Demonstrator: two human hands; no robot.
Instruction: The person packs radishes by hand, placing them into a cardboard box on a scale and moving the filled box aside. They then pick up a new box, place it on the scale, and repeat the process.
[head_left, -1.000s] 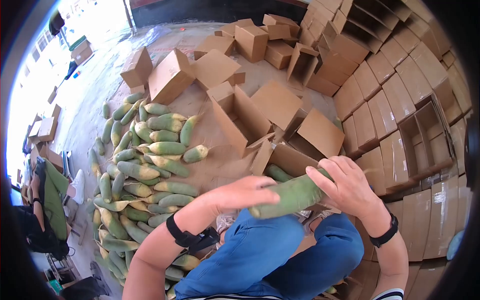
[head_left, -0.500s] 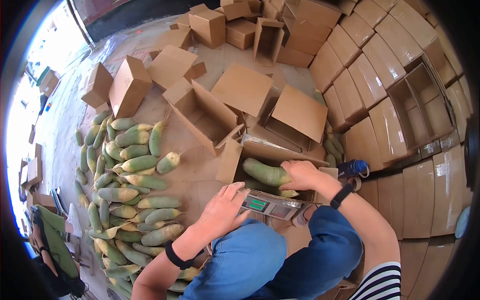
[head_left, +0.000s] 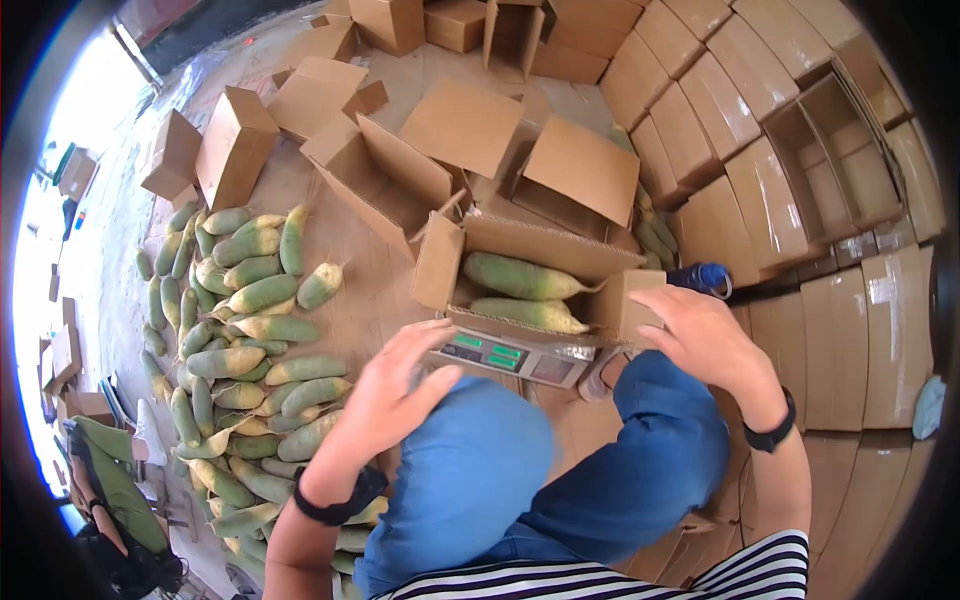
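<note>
An open cardboard box [head_left: 437, 262] sits on a digital scale [head_left: 550, 370] with lit green digits. Inside it, a long green radish [head_left: 520, 276] lies along the back, and a second green radish [head_left: 525, 314] lies in front of it. My left hand [head_left: 400, 385] is above my knee, close to the scale's left end, with fingers stretched out and nothing in them. At the box's right end flap, my right hand [head_left: 700, 330] has its fingers spread, the fingertips overlapping the flap's edge. It is also empty.
A large pile of green radishes [head_left: 265, 292] covers the floor on the left. Open boxes [head_left: 385, 185] stand beyond the scale, and stacked cartons [head_left: 770, 200] wall the right side. A blue bottle [head_left: 700, 278] is right of the box. Another person [head_left: 110, 480] sits at lower left.
My right hand has let go of the radish in the box and moved right to the end flap. My left hand has come off the box's front edge toward me. The view has shifted.
</note>
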